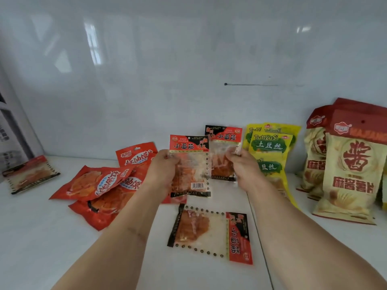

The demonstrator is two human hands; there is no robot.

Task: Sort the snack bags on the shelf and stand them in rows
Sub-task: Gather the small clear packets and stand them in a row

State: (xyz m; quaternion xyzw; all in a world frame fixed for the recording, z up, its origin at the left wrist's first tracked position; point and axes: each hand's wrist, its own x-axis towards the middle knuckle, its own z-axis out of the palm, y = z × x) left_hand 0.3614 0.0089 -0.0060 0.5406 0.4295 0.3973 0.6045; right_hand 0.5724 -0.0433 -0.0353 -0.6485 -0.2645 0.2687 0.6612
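My left hand [161, 166] holds a clear snack bag with a red and black header [190, 160] upright above the white shelf [41, 237]. My right hand [243, 166] grips a second bag of the same kind [223, 147], upright just behind and to the right. A third such bag [211, 231] lies flat in front of my hands, and another [31, 174] lies flat at far left. Several red bags [100, 185] lie in a loose pile at left. Yellow bags [270, 147] stand in a row right of my right hand. Beige and red bags [351, 168] stand at far right.
A glossy white back wall [188, 70] closes the shelf behind the bags. A seam in the shelf surface [257, 237] runs front to back under my right forearm. A printed panel [10, 130] stands at the far left edge.
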